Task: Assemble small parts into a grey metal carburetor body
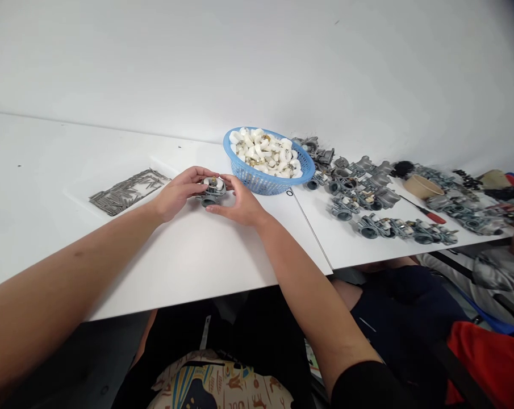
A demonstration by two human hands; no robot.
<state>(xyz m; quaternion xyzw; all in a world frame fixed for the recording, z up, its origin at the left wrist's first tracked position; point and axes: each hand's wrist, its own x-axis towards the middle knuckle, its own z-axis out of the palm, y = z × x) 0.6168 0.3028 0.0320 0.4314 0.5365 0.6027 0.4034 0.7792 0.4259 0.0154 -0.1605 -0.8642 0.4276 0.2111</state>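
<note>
The left hand [178,192] and right hand [239,204] are both bare, with no gloves, rings or watch to be seen. The left forearm is bare along its whole visible length, up to the picture's lower left corner. The right forearm is bare too, until a black sleeve begins low on the arm near the bottom of the picture. Below the table's near edge the lap shows dark, black clothing, and over it lies a cream patterned cloth [222,386] printed with blue, teal and orange-brown figures; whether that is a garment or a bag cannot be told
</note>
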